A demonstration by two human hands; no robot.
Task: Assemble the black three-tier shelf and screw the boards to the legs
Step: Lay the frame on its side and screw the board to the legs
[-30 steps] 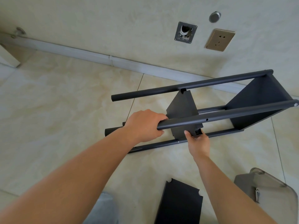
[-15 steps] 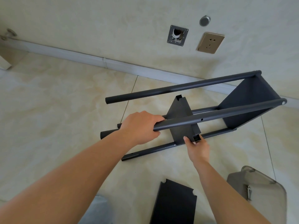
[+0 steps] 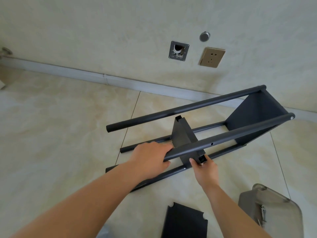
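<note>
Spare board [image 3: 184,222] lies flat on the floor nearest the person. Right hand [image 3: 205,170] pinches middle board [image 3: 184,140] at its notched corner; left hand [image 3: 151,160] grips near upper leg [image 3: 229,136]. Best to seat notches against all four legs, aligning the screw hole [image 3: 212,143]. End board [image 3: 255,115] already joins the far ends.

No readable txt, labels, brands or nos. anywhere. Wall socket [image 3: 212,57] has only slot holes, no print. Small marks on the dark wall plate [image 3: 178,51] too blurry to read. Shelf [image 3: 255,115], boards, legs carry no markings.
</note>
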